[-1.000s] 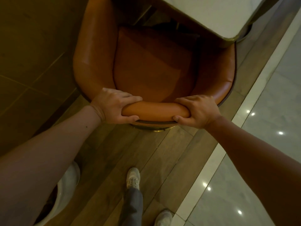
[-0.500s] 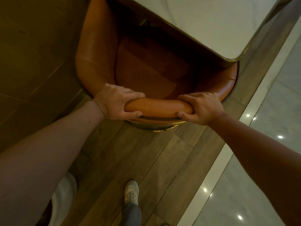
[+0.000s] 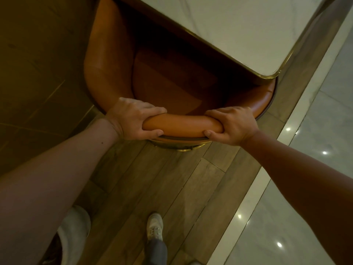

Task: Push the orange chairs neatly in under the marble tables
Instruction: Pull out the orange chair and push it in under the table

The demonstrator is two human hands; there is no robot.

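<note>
Head view showed your left hand (image 3: pixel 131 119) and right hand (image 3: pixel 232 125) each curled round the near back rim of the orange leather tub chair (image 3: pixel 107 64), its seat partly under the far brass-edged white marble table (image 3: pixel 238 31). Pushing evenly, square to the table edge, looked wisest (no containers showed).

Left hand (image 3: pixel 131 119), centre of frame: fingers curled over the chair back (image 3: pixel 181 125), thumb beneath, gripping. Right hand (image 3: pixel 232 125), right of centre: same grip, fingers above, thumb under. Both forearms bare and extended, the left entering from lower left, the right from lower right, converging toward mid-frame.
</note>
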